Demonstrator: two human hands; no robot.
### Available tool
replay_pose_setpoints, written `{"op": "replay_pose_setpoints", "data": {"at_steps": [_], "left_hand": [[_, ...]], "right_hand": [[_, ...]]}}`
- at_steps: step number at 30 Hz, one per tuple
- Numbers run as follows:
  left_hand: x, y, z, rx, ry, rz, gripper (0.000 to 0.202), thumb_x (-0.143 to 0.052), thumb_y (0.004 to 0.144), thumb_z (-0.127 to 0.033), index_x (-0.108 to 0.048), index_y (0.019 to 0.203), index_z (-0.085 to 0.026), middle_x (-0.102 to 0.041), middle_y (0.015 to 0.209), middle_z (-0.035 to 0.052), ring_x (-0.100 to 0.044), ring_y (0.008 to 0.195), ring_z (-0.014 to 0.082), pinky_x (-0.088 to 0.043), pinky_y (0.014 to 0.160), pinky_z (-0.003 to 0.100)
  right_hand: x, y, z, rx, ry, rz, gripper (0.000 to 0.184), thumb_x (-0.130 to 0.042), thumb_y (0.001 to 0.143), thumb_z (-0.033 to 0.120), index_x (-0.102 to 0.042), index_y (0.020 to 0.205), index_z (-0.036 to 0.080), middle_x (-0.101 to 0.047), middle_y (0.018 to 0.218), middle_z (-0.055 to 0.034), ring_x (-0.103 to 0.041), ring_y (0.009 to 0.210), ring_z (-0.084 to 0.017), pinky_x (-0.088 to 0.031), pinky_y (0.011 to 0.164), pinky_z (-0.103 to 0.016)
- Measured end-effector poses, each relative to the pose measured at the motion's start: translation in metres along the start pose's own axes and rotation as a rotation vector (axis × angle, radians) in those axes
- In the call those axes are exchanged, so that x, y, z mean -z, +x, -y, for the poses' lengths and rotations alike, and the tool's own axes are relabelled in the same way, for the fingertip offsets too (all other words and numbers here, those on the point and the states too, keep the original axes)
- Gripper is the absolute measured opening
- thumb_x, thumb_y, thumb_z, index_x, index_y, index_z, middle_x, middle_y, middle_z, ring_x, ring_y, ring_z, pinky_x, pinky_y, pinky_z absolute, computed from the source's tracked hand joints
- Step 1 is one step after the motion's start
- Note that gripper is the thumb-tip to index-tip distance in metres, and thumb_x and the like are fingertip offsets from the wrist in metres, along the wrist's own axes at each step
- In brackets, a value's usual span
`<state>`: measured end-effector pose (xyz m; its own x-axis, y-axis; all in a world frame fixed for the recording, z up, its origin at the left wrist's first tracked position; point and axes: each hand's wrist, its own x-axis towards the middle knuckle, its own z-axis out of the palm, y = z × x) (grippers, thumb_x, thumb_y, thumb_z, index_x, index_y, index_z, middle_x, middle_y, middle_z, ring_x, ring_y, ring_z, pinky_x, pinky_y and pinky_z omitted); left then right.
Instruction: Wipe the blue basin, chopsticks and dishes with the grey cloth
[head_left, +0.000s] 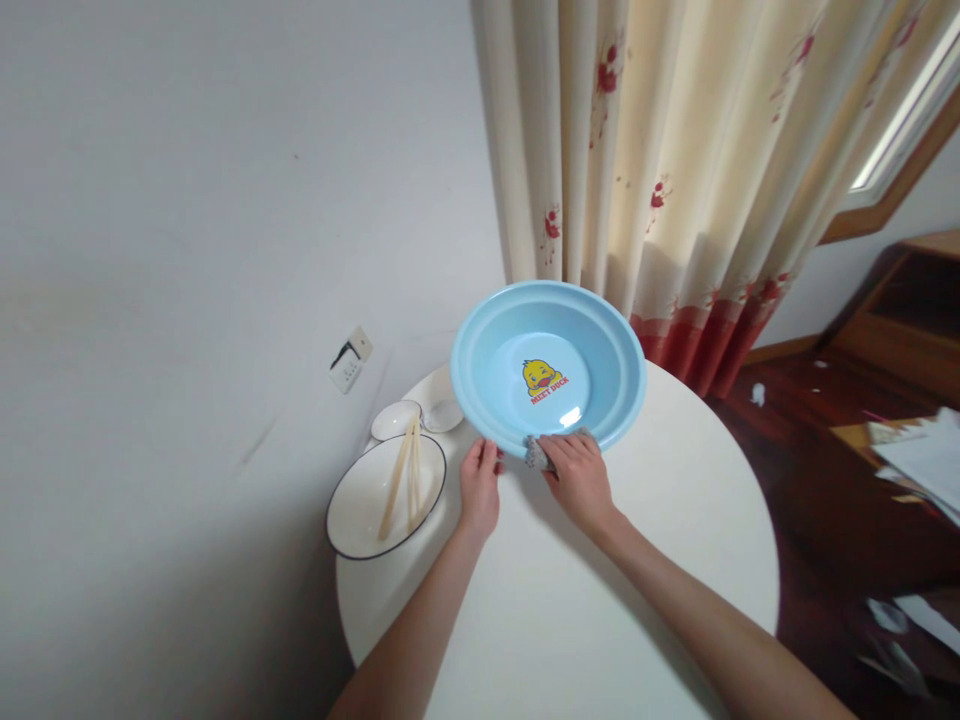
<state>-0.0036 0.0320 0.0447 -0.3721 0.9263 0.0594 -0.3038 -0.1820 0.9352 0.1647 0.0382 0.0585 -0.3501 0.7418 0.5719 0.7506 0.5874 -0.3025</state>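
Note:
A light blue plastic basin point(480, 375) with a yellow duck printed on its bottom is on the round white table point(637, 530), its inside facing me. My left hand point(481, 485) grips the near rim, thumb and fingers closed on it. Just to the right, my right hand point(581, 478) presses a grey cloth point(536, 453) against the same rim, with the fingers wrapped over it. Most of the cloth is hidden under that hand.
Left of the basin are a large white dish point(352, 510) with a dark rim, chopsticks point(412, 470) lying in it, and two small white dishes point(394, 421) behind. A wall socket point(346, 370) is beside them. Curtains point(675, 180) hang behind; papers point(922, 455) lie at right.

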Motion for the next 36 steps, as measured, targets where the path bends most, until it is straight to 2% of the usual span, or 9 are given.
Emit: {"op": "replay_pose_setpoints", "data": {"at_steps": [5, 9, 16, 20, 23, 27, 36], "left_hand": [[-0.009, -0.014, 0.010, 0.021, 0.119, 0.121, 0.034, -0.071, 0.080, -0.049, -0.064, 0.084, -0.016, -0.056, 0.075, -0.0001, -0.045, 0.066, 0.0110, -0.035, 0.059, 0.023], [-0.011, -0.016, 0.010, 0.020, 0.150, 0.111, 0.036, -0.072, 0.078, -0.050, -0.066, 0.083, -0.015, -0.057, 0.073, -0.0002, -0.043, 0.063, 0.0108, -0.035, 0.058, 0.024], [-0.004, -0.009, 0.013, 0.026, 0.126, 0.118, 0.033, -0.071, 0.080, -0.048, -0.066, 0.085, -0.015, -0.060, 0.077, 0.0013, -0.046, 0.067, 0.0112, -0.036, 0.060, 0.024], [0.001, -0.003, 0.006, 0.028, 0.095, 0.110, 0.034, -0.072, 0.078, -0.049, -0.065, 0.082, -0.016, -0.059, 0.077, 0.0015, -0.048, 0.068, 0.0120, -0.035, 0.059, 0.024], [0.003, 0.003, -0.003, 0.035, 0.065, 0.062, 0.037, -0.076, 0.073, -0.051, -0.063, 0.077, -0.017, -0.058, 0.075, 0.0005, -0.048, 0.068, 0.0118, -0.035, 0.059, 0.024], [0.004, 0.006, -0.013, 0.072, -0.013, 0.004, 0.039, -0.079, 0.069, -0.050, -0.064, 0.081, -0.017, -0.057, 0.076, -0.0001, -0.049, 0.069, 0.0114, -0.035, 0.058, 0.024], [-0.003, -0.002, -0.024, 0.151, -0.130, 0.004, 0.040, -0.084, 0.064, -0.047, -0.065, 0.084, -0.019, -0.058, 0.079, -0.0007, -0.050, 0.072, 0.0112, -0.037, 0.061, 0.024]], "right_hand": [[-0.003, 0.000, 0.000, -0.013, 0.002, -0.006, 0.031, -0.063, 0.088, 0.013, -0.064, 0.118, 0.021, -0.071, 0.117, -0.0058, -0.061, 0.104, -0.023, -0.037, 0.096, -0.038], [-0.005, -0.001, 0.000, -0.004, 0.000, -0.002, 0.032, -0.063, 0.088, 0.014, -0.064, 0.119, 0.022, -0.071, 0.119, -0.0062, -0.061, 0.106, -0.023, -0.037, 0.098, -0.039], [-0.001, 0.000, 0.001, 0.007, -0.011, 0.011, 0.032, -0.063, 0.088, 0.014, -0.064, 0.119, 0.022, -0.071, 0.119, -0.0058, -0.062, 0.105, -0.023, -0.037, 0.098, -0.038], [0.004, 0.001, -0.003, 0.030, -0.033, 0.034, 0.029, -0.063, 0.089, 0.016, -0.064, 0.117, 0.023, -0.071, 0.117, -0.0056, -0.062, 0.105, -0.022, -0.037, 0.096, -0.037], [0.010, 0.003, -0.009, 0.065, -0.053, 0.057, 0.029, -0.065, 0.088, 0.016, -0.064, 0.116, 0.022, -0.072, 0.115, -0.0053, -0.061, 0.104, -0.023, -0.037, 0.094, -0.037], [0.023, 0.008, -0.014, 0.126, -0.073, 0.109, 0.026, -0.065, 0.089, 0.018, -0.064, 0.115, 0.022, -0.073, 0.109, -0.0052, -0.061, 0.098, -0.022, -0.035, 0.093, -0.037], [0.058, 0.018, -0.007, 0.168, -0.154, 0.227, 0.013, -0.065, 0.090, 0.023, -0.066, 0.104, 0.023, -0.073, 0.091, -0.0041, -0.060, 0.087, -0.022, -0.033, 0.082, -0.036]]}}
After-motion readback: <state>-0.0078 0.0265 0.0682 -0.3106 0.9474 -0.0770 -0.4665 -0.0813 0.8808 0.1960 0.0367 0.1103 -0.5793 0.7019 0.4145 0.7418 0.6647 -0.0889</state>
